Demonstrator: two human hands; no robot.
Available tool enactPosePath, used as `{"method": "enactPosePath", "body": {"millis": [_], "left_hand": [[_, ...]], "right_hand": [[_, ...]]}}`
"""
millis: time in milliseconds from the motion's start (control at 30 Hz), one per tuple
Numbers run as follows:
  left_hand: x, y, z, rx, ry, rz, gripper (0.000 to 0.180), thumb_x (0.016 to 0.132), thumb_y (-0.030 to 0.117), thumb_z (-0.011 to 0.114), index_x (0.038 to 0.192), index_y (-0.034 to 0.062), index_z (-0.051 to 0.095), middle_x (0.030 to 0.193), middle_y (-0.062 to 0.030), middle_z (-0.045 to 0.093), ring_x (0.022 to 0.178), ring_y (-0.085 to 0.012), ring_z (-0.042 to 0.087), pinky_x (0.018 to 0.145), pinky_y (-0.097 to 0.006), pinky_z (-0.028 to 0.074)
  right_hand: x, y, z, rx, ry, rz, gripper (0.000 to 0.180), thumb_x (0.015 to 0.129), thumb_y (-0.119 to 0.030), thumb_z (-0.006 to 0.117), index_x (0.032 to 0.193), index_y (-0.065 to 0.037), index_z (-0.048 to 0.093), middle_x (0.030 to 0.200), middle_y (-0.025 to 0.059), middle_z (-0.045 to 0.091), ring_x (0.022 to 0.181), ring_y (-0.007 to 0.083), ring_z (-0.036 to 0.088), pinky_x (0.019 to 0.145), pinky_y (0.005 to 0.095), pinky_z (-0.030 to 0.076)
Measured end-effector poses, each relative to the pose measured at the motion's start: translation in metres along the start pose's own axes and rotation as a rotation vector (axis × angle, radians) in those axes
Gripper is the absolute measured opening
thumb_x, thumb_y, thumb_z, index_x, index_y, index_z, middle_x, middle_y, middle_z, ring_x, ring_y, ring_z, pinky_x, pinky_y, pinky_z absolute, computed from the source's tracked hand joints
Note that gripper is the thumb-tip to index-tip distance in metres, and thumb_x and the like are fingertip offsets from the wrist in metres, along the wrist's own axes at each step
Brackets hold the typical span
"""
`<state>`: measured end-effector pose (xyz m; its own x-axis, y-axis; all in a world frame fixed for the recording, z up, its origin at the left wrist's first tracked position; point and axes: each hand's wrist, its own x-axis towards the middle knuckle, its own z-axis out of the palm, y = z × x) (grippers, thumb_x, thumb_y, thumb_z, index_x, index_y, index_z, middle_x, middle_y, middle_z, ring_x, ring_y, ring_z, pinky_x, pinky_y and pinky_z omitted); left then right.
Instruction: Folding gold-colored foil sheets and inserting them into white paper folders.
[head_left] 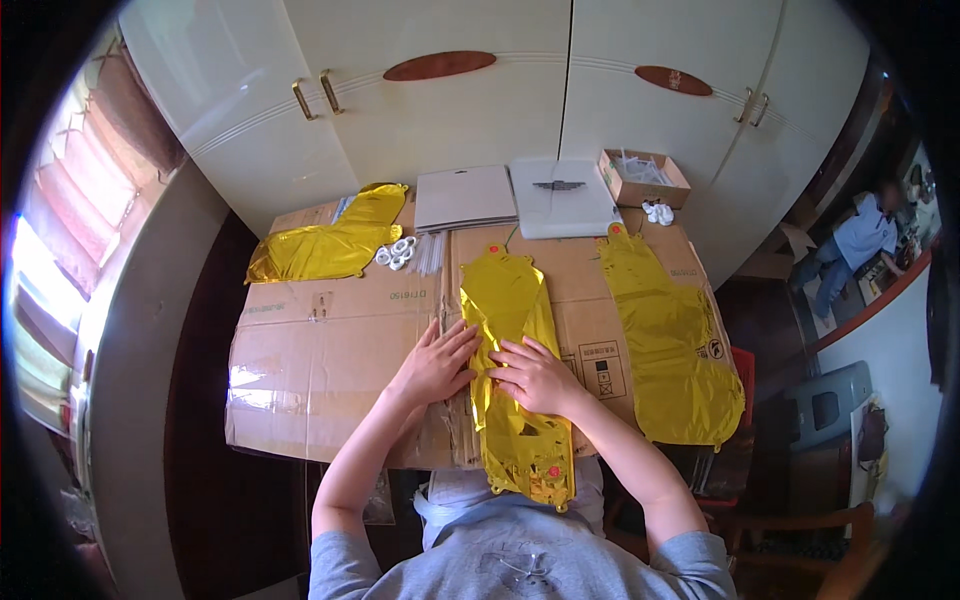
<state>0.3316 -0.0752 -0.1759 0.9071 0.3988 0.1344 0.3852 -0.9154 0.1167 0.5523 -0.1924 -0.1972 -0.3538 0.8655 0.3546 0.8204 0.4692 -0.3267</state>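
Gold foil piece (510, 290) mid-cardboard (330, 380)

It overhangs the cardboard's near edge. Left hand (435, 365) and right hand (537, 377) rest on it, fingers spread, slightly apart. Two more foil pieces (670, 360) lie at the cardboard's far left and right; along its far edge, one open box (650, 195) and two white clusters (396, 254).

I am facing a brown cardboard surface (330, 370) where a central gold foil (510, 310), a left foil (320, 252) and a right foil (665, 350) are lying, with a card stack (463, 200), clear tubes (430, 254), white rings (397, 254), a pale package (560, 208), an open box (650, 194) and a white bundle (658, 213) resting toward the far edge.
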Motion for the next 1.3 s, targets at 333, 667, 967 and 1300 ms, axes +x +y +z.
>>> {"method": "enactPosePath", "body": {"millis": [333,667,967,1300], "left_hand": [[0.007,-0.007,-0.006,0.023,0.002,0.027,0.07,0.088,0.054,0.057,0.14,0.0074,0.047,0.145,-0.0119,0.046,0.138,-0.0249,0.039,0.115,-0.055,0.023],[0.049,-0.046,-0.008,-0.086,0.094,-0.131,0.04,0.085,0.034,0.066,0.118,0.0111,0.061,0.122,-0.0076,0.061,0.113,-0.0271,0.057,0.095,-0.046,0.043],[0.173,-0.153,0.001,0.253,0.289,-0.2,0.033,0.087,0.019,0.059,0.118,0.0072,0.058,0.123,-0.0108,0.06,0.117,-0.0271,0.057,0.095,-0.043,0.046],[0.202,-0.183,0.001,0.28,0.068,-0.163,0.016,0.088,0.012,0.052,0.098,0.0108,0.064,0.099,-0.009,0.071,0.091,-0.0287,0.069,0.078,-0.042,0.055]], "right_hand": [[-0.001,-0.003,-0.001,0.03,0.003,0.018,0.03,0.092,-0.029,0.06,0.119,-0.018,0.066,0.134,0.0037,0.058,0.132,0.0237,0.047,0.112,0.0462,0.031],[-0.002,-0.001,0.0,0.001,-0.013,0.018,0.034,0.093,-0.031,0.059,0.124,-0.019,0.064,0.136,0.005,0.057,0.132,0.0247,0.047,0.112,0.0469,0.031],[-0.004,0.004,-0.005,0.126,0.135,0.024,0.036,0.09,-0.022,0.066,0.125,-0.015,0.064,0.135,0.0064,0.057,0.13,0.0276,0.049,0.111,0.0481,0.034],[-0.007,0.009,-0.02,0.435,0.389,0.051,0.029,0.089,-0.009,0.064,0.117,-0.006,0.066,0.125,0.0124,0.062,0.119,0.0296,0.056,0.102,0.042,0.044]]}}
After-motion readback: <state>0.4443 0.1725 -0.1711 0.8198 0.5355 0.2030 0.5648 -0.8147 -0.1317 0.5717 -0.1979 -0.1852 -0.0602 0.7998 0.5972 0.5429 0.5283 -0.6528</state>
